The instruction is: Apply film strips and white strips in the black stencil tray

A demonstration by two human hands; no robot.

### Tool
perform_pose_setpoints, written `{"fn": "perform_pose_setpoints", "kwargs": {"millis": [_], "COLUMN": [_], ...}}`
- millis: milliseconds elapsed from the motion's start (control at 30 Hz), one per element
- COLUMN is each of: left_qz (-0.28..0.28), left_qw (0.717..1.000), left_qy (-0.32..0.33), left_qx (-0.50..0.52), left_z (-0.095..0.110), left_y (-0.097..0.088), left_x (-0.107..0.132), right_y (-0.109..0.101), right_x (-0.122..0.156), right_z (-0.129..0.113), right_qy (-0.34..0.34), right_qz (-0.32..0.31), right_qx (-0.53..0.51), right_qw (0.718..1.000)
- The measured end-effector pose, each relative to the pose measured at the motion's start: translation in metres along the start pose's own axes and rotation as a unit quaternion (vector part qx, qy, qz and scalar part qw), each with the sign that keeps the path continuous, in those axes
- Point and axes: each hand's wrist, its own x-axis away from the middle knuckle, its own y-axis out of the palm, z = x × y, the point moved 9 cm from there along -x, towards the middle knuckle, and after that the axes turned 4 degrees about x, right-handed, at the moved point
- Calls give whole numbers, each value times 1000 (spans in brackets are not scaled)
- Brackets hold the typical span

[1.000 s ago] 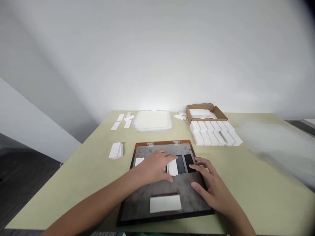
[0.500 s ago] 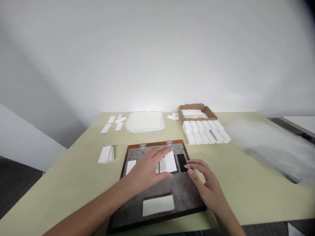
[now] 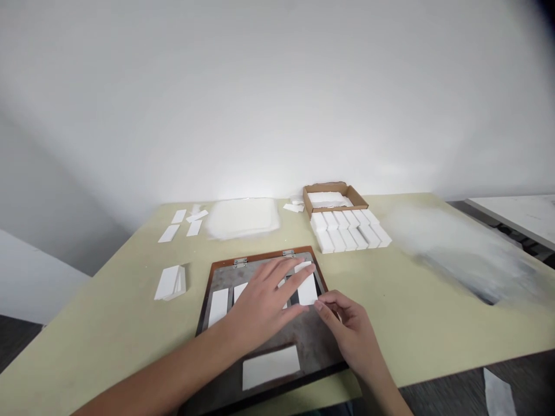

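Note:
A grey metal plate [image 3: 318, 333] with rectangular slots is hinged to a brown-edged board in front of me. My left hand [image 3: 271, 292] reaches over it, fingers and thumb around a white card [image 3: 307, 289] above the right-hand slots. At that card's lower right corner, my right hand [image 3: 344, 320] pinches with thumb and index finger. White cards lie in the slots to the left, one of them fully visible [image 3: 218, 307]; others are partly hidden by my left hand. A wider white card [image 3: 271, 368] fills the opening nearest me.
A stack of white cards [image 3: 170, 283] stands left of the board. Loose cards [image 3: 169, 233] lie farther back. Rows of white card stacks [image 3: 349, 237] sit before an open cardboard box [image 3: 359, 199]. Blurred patches cover the back middle and right of the table.
My left hand has shifted the white card right, over the dark right-hand slot. My right hand has closed from spread fingers into a pinch at its corner. The view has turned slightly right.

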Motion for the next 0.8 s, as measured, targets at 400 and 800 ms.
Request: {"fn": "perform_pose_setpoints", "kwargs": {"millis": [400,800], "left_qz": [-120,-185], "left_qw": [987,976], "left_qy": [-102,-93], "left_qx": [23,63], "left_z": [-42,-57], "left_y": [46,38], "left_x": [-3,41], "right_y": [-121,-32], "right_x": [38,-40], "right_z": [42,0], "right_qy": [15,-167], "right_qz": [250,-117], "right_qx": [188,368], "right_qw": [950,907]}}
